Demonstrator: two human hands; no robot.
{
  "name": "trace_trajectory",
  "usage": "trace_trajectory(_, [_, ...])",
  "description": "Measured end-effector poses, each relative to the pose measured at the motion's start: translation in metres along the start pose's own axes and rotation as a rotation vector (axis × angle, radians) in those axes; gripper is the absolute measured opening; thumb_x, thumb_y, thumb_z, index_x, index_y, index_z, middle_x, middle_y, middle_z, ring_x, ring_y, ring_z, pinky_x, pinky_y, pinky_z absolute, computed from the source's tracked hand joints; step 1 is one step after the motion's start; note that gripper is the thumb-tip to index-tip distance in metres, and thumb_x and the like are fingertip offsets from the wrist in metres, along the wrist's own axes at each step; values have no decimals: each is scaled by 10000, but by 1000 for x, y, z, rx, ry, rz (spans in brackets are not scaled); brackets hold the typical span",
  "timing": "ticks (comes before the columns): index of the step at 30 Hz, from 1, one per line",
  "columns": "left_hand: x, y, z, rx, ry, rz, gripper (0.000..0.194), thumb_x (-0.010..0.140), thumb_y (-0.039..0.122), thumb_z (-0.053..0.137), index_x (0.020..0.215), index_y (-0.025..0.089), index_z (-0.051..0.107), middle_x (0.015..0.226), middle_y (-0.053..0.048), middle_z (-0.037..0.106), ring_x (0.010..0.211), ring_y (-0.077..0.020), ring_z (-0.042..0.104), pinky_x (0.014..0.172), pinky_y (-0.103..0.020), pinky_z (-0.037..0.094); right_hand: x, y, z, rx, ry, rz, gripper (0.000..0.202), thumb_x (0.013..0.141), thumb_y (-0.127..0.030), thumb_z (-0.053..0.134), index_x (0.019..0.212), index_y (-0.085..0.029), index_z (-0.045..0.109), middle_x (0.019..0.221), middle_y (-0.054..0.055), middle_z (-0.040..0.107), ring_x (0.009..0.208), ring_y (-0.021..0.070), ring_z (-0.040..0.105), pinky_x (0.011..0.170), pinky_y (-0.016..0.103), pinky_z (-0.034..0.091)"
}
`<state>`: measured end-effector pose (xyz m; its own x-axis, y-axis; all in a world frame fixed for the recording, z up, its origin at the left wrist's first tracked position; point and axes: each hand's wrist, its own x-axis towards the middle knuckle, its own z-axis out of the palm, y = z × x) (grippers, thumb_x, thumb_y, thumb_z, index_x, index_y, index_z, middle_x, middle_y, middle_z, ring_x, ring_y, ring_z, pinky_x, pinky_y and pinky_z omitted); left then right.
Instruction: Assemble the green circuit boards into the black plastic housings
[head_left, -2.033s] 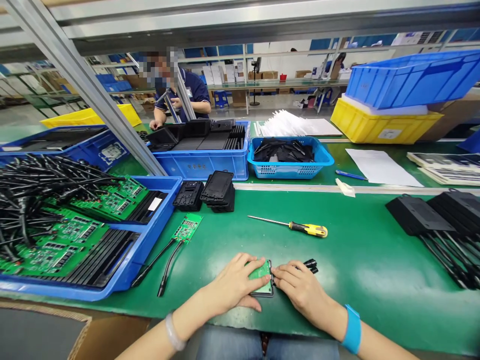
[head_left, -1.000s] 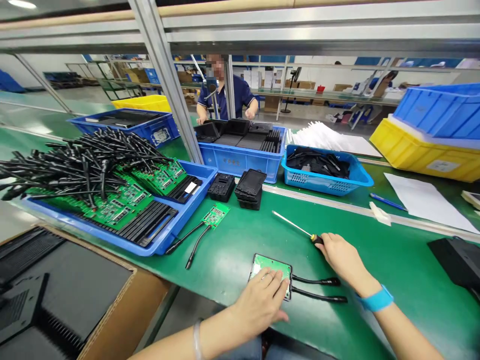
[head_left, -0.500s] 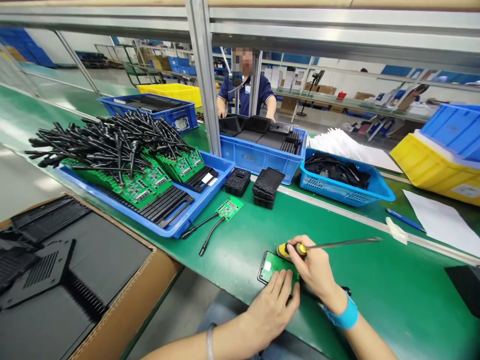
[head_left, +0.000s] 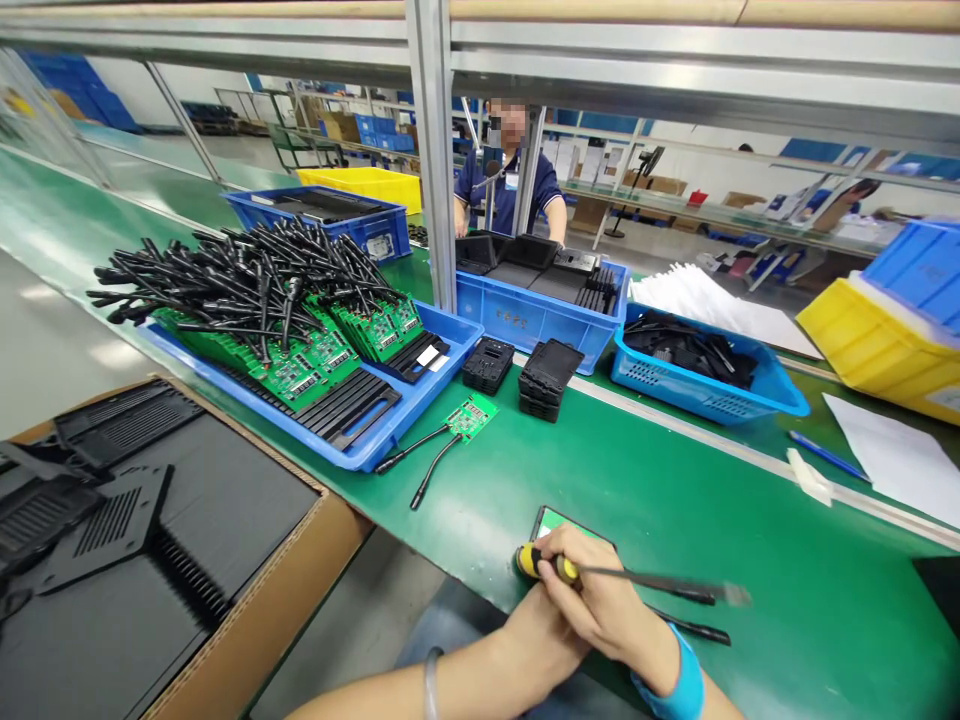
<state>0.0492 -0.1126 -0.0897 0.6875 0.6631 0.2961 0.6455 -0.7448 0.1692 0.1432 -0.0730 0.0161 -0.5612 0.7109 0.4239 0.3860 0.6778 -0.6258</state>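
My right hand (head_left: 600, 590) is closed around the yellow-and-black handle of a screwdriver (head_left: 529, 561), whose blurred metal shaft points right. Below it, my left hand (head_left: 536, 635) reaches in from the left, its fingers hidden behind the right hand. Under both hands lies a black case (head_left: 541, 515) with a green circuit board (head_left: 553, 519) in it, mostly covered. Two black cable ends (head_left: 705, 632) stick out to the right of my right hand. Another green circuit board (head_left: 472, 415) with two black leads lies on the bench further left.
A blue tray (head_left: 360, 458) holds stacked boards with black leads. Stacked black cases (head_left: 550, 380) stand beside it. Behind are a blue bin (head_left: 540, 325) and a blue basket (head_left: 705, 397) of black parts. A cardboard box (head_left: 300, 560) sits lower left. A co-worker (head_left: 551, 185) stands opposite.
My right hand and the screwdriver have moved left and toward me, over my left hand's fingers. More of the board is covered. The whole view has shifted slightly.
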Motion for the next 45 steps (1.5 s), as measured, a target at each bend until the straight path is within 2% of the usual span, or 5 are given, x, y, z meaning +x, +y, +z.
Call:
trace_trajectory(7, [16, -58, -67, -325, -128, 214, 1106, 703, 683, 654, 1490, 78, 167, 1262, -210, 607, 1111, -355, 589, 1090, -698, 7, -36, -2, -42, -120, 413, 77, 127, 874, -128, 514, 928, -242, 530, 760, 18, 632, 669, 161, 638, 592, 257, 507])
trace_trajectory(28, [53, -94, -81, -596, -309, 205, 1146, 658, 535, 794, 1518, 216, 107, 1161, -102, 698, 1123, -302, 614, 1085, -591, 219, -29, 43, -48, -324, 239, 257, 84, 899, -212, 427, 943, -227, 497, 771, 13, 606, 645, 159, 585, 604, 266, 474])
trace_trajectory(34, [108, -112, -99, -295, 15, -82, 286, 826, 334, 694, 1086, 216, 676, 1008, -46, 710, 978, -206, 657, 894, -322, 479, -53, 123, -110, -740, 147, 559, 154, 739, -120, 493, 853, -223, 503, 782, 57, 664, 743, 252, 639, 615, 331, 484])
trace_trajectory(40, [176, -159, -115, -118, 326, -513, 798, 814, 321, 675, 1428, -4, 282, 1485, -347, 246, 1414, -480, 147, 1092, -637, 193, -65, 114, -91, -720, 147, 510, 179, 869, -184, 486, 1014, -190, 591, 977, 124, 692, 904, 252, 672, 780, 386, 535])
trace_trajectory(45, [192, -178, -112, -187, 358, -604, 800, 792, 338, 678, 1392, -40, 308, 1345, -347, 458, 1351, -481, 313, 1079, -597, 258, -69, 64, -31, -532, -32, 293, 537, 815, -340, 686, 1297, -162, 529, 1248, 150, 627, 1117, 290, 612, 926, 403, 530])
